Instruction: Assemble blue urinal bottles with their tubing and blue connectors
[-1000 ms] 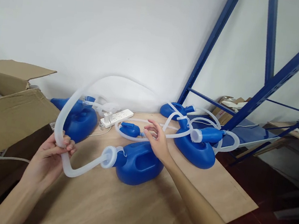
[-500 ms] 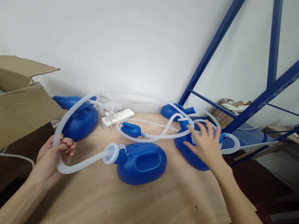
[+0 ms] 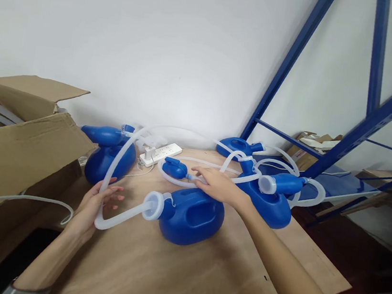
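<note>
A blue bottle [image 3: 190, 233] lies on the wooden table, its mouth with a white cap [image 3: 154, 205] facing left. From that cap a translucent hose [image 3: 116, 160] bends upward past my left hand [image 3: 96, 204], whose fingers are apart against it. My right hand [image 3: 213, 182] is behind the bottle, fingers reaching to the hose near a small blue bulb-shaped piece [image 3: 175, 169]; its fingertips look spread over the hose, and whether they grip it is unclear. At the right, another blue bottle [image 3: 269, 207] has a blue funnel piece [image 3: 287, 183] resting on it.
An open cardboard box [image 3: 29, 154] stands at the left. More blue bottles are by the wall, one behind the box [image 3: 107, 162], one at the back [image 3: 230, 146]. A white power strip [image 3: 162, 154] lies between them. A blue metal rack [image 3: 290, 58] rises at the right.
My right hand has moved left from the right-hand bottle to the hose by the small blue piece. My left hand's fingers have loosened around the hose. The view has shifted slightly left.
</note>
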### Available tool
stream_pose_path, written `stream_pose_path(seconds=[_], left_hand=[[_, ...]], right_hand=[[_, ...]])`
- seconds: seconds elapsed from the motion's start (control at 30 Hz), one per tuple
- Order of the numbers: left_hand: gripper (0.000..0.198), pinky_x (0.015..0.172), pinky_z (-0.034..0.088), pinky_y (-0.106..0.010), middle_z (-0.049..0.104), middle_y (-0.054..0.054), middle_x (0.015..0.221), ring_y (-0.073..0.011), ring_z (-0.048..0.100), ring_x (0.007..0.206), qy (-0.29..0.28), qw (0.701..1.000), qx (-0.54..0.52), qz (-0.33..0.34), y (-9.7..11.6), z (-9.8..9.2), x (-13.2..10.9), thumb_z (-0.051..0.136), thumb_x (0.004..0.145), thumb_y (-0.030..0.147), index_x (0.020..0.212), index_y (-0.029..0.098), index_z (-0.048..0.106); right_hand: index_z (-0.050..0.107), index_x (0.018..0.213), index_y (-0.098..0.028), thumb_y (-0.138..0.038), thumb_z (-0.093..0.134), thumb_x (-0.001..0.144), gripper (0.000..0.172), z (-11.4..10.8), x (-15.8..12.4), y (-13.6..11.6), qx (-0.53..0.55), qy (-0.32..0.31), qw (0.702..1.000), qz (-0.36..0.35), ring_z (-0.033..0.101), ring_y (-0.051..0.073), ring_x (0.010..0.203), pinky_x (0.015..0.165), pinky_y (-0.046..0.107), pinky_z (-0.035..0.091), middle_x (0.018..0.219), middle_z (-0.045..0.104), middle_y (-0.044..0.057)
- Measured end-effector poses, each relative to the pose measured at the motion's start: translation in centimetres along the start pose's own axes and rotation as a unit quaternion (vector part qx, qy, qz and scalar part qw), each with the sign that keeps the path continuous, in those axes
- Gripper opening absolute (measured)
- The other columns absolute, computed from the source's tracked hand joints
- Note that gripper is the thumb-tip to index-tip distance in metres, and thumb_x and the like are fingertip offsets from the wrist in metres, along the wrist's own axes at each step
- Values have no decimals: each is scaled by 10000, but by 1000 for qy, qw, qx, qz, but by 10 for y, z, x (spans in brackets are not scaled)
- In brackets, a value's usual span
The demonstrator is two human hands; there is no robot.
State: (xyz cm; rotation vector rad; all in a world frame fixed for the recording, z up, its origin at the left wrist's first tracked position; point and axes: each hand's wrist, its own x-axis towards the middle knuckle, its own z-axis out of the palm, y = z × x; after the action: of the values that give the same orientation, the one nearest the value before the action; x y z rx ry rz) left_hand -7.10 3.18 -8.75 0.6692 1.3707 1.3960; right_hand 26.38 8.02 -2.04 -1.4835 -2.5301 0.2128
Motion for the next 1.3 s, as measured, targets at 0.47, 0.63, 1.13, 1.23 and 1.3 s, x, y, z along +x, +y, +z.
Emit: stream_pose_path(seconds=[0.47,0.63,1.13,1.23,1.3], left_hand=[[364,640,568,-279,718,-40,1045,-225,721,902,7,991,-61,119,-10,-6,11,601,848,464,1133,243,647],[303,829,551,-373,715,-61,1019,-258,689,1003,151,961,-7,233,-10,-10,29,519,801,451,935,208,642],[380,1080,392,-539,788,-117,993,-314,736,968,8,443,512,736,-8,25,-47,779,897,393,1182,158,690],[269,1139,340,-576,784,-108,985,-315,731,990,38,468,524,711,-9,25,-32,736,944,367,1136,182,700],[250,1167,314,-601,775,-127,1045,-324,718,1041,60,493,535,684,-11,24,-22,703,969,357,1156,191,703]], right_hand=[[717,1262,-215,-342,424,1090,362,10,33,-1,49,232,963,127,682,309,1214,997,410,501,1294,754,117],[740,1167,-211,-322,493,1074,286,-10,1,-12,94,349,932,-12,736,271,1077,898,375,508,1186,798,82],[674,1155,-245,-447,521,1071,266,52,-43,-30,145,248,958,-21,662,253,1058,1096,480,354,1084,742,46],[688,1127,-242,-472,572,1042,271,61,-26,-26,145,272,951,-27,647,262,1045,1011,450,402,1062,729,56],[699,1096,-246,-425,549,1055,237,68,-11,-25,132,290,947,-38,640,255,1021,982,440,404,1028,726,52]])
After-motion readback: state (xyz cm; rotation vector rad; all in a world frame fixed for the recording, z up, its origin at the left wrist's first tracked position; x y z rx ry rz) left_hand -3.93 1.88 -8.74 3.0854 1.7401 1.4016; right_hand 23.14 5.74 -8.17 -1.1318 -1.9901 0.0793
